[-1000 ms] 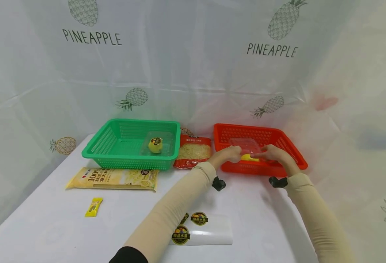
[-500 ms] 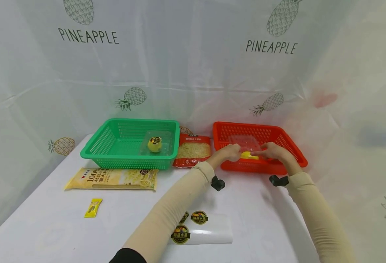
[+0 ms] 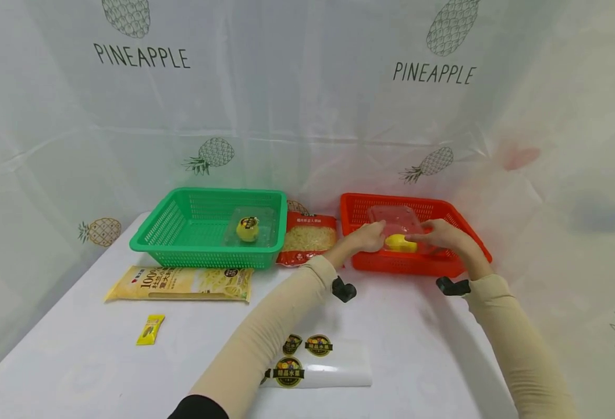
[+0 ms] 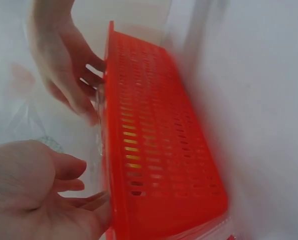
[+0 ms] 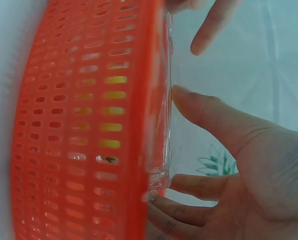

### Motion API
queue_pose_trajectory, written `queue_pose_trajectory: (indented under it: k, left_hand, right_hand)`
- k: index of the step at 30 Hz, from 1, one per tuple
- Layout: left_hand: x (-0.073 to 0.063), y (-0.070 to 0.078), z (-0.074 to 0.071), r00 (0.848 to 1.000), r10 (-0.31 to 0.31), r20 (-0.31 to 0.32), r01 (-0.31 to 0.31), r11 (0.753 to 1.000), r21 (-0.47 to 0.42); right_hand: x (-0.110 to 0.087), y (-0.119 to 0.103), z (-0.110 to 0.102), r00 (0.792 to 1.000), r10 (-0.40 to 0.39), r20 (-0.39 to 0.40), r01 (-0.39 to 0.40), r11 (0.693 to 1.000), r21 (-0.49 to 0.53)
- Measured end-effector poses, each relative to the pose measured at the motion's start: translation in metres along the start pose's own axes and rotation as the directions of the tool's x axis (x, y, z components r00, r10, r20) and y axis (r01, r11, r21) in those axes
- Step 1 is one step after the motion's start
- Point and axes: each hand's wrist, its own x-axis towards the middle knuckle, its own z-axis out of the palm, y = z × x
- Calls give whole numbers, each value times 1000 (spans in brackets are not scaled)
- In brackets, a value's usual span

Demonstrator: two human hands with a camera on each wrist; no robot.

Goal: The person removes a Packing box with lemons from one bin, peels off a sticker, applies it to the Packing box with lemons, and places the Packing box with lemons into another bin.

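In the head view a red basket stands at the right, with a clear plastic box inside. Through the box shows a yellow fruit. My left hand holds the box's left side, some fingers hidden behind the basket rim in the left wrist view. At the box's right side my right hand grips it, thumb on its upper face and fingers around its corner. Yellow through the upper basket slots suggests that the box sits near rim height.
A green basket at the left holds a clear box with a stickered yellow fruit. Between the baskets lies a red pasta bag. Forward of the green basket are a yellow noodle pack, a small yellow packet and a sticker sheet.
The clear box has shifted a little up and right in the red basket, and more of its yellow fruit shows. My right hand has moved slightly right; my left hand has moved little.
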Motion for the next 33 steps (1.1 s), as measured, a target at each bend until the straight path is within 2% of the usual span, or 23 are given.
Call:
queue_pose_trajectory:
  k: [5,10,16,23,29,33]
  left_hand:
    - [-2,0,-5,1000,20,-15,-20,999,-38]
    - [-4,-2,-10,999,5,-34,-10,989,-150]
    - [-9,-5,-17,995,17,-101,-34,984,-174]
    - [-18,-10,-31,992,73,-107,-103,941,-322]
    - [-24,-19,-44,996,61,-61,-83,878,-472]
    - [-32,-24,-52,994,91,-66,-112,874,-472]
  right_hand:
    - [-9,1,-8,999,-35,-1,35,999,10]
    - [-19,0,-13,997,-78,-19,79,997,24]
    - [-31,-10,-19,995,-97,-39,99,993,64]
    - [-45,-23,-25,992,-112,-56,116,989,88]
    - [-55,-38,-27,982,-171,-75,176,982,68]
    - [-64,-48,-28,978,-195,-75,197,980,29]
